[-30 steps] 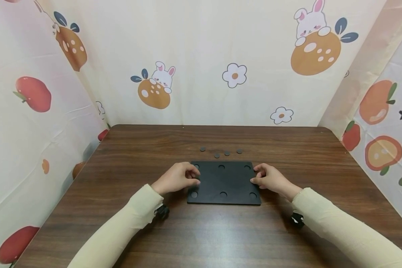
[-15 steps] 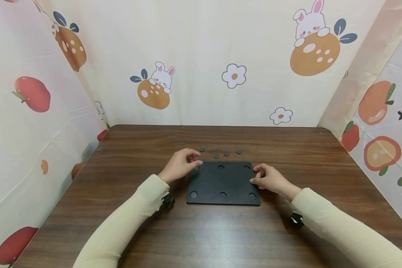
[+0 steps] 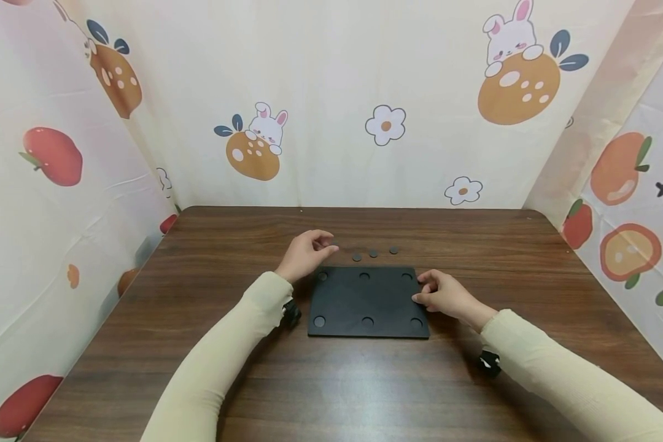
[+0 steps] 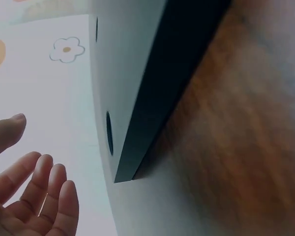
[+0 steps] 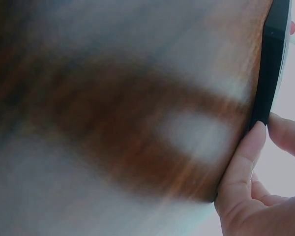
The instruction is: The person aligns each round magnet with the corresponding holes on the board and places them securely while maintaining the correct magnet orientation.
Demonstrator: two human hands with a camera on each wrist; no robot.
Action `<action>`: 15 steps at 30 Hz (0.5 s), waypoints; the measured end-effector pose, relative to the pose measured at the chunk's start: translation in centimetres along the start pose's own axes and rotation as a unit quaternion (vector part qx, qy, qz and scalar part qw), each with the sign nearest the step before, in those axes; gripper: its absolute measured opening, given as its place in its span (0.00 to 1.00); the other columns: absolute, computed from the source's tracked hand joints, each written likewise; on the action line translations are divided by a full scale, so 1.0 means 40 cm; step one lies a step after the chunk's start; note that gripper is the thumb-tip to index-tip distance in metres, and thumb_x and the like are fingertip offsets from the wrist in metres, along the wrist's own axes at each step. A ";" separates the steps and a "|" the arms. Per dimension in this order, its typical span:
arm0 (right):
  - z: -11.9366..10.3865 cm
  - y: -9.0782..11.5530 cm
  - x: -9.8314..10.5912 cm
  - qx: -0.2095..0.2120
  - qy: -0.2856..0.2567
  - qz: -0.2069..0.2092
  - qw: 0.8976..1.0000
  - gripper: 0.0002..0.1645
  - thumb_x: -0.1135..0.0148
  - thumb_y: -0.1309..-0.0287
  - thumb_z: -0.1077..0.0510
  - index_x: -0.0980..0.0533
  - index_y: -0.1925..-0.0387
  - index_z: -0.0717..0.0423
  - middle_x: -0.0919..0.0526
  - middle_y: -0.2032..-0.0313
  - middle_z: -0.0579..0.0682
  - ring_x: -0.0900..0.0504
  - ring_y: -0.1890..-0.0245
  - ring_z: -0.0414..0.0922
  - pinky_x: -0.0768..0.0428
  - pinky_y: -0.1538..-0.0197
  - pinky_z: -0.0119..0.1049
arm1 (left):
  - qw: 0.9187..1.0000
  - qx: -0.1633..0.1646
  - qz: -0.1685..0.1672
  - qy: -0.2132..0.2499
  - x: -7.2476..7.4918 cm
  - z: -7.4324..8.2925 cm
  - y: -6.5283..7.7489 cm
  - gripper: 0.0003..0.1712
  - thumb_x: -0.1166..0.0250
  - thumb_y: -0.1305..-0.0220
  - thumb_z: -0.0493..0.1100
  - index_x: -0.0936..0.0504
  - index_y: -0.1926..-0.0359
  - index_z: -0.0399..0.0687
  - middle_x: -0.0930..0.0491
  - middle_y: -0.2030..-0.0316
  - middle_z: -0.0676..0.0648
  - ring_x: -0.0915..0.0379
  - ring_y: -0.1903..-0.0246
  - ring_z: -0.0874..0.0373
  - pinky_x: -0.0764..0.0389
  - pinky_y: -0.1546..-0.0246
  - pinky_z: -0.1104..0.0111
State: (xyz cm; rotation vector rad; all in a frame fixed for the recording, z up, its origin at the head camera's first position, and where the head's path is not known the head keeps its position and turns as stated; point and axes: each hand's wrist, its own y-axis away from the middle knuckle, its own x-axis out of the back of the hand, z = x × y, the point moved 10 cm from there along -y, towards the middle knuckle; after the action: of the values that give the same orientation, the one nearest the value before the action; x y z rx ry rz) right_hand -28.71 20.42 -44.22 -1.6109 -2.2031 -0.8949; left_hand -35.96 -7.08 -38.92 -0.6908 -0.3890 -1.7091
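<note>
A flat black board point(image 3: 370, 301) with several round recesses lies on the table. Its two left recesses look filled with a greyish round; the others show dark crescent shadows. My right hand point(image 3: 447, 298) pinches the board's right edge between thumb and finger, as the right wrist view point(image 5: 265, 172) also shows. Beyond the board's far left corner, my left hand point(image 3: 306, 253) reaches over the table, thumb and fingers apart in the left wrist view. The leftmost small dark disc point(image 3: 334, 245) is at its fingertips, partly hidden.
Behind the board, more small dark discs point(image 3: 356, 257) lie in a loose row to the right of the left hand. The brown wooden table point(image 3: 364, 387) ends at a printed curtain point(image 3: 331, 166) at the back, with curtains at both sides.
My left hand has moved from the board's left edge away from me, past the far left corner to the leftmost disc. The right hand and the board have stayed put.
</note>
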 end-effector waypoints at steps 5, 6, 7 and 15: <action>0.004 -0.004 0.001 0.000 -0.003 0.000 1.000 0.31 0.37 0.37 0.60 0.36 0.37 0.67 0.25 0.63 0.54 0.21 0.65 0.43 0.16 0.57 0.38 | 1.000 0.012 0.009 0.000 -0.008 -0.011 -0.032 0.26 0.36 0.33 0.52 0.23 0.39 0.45 0.21 0.55 0.47 0.25 0.58 0.53 0.22 0.58 0.61; 0.005 -0.005 0.001 0.000 -0.004 0.001 1.000 0.31 0.37 0.37 0.60 0.36 0.37 0.66 0.25 0.63 0.54 0.21 0.65 0.43 0.16 0.57 0.38 | 1.000 0.014 0.011 0.003 -0.009 -0.013 -0.037 0.26 0.36 0.33 0.52 0.23 0.39 0.45 0.21 0.55 0.46 0.25 0.58 0.53 0.22 0.58 0.60; 0.005 -0.005 0.000 0.001 -0.003 0.000 1.000 0.31 0.37 0.37 0.60 0.36 0.37 0.67 0.25 0.63 0.54 0.21 0.65 0.43 0.16 0.57 0.39 | 1.000 0.016 0.012 0.003 -0.009 -0.015 -0.042 0.26 0.36 0.33 0.52 0.23 0.39 0.45 0.21 0.55 0.46 0.25 0.58 0.53 0.22 0.58 0.60; 0.010 -0.008 0.000 -0.002 -0.007 0.002 1.000 0.31 0.37 0.37 0.59 0.36 0.37 0.66 0.25 0.63 0.54 0.21 0.65 0.44 0.16 0.57 0.39 | 0.999 0.032 0.012 -0.006 -0.013 -0.032 -0.067 0.27 0.37 0.32 0.52 0.24 0.37 0.45 0.22 0.54 0.45 0.25 0.56 0.52 0.23 0.54 0.58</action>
State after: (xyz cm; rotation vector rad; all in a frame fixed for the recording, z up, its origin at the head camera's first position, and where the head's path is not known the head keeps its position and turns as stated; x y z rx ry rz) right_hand -28.97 20.61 -44.62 -1.6264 -2.2082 -0.8915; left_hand -38.77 -6.78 -39.94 -0.6562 -0.4394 -1.6635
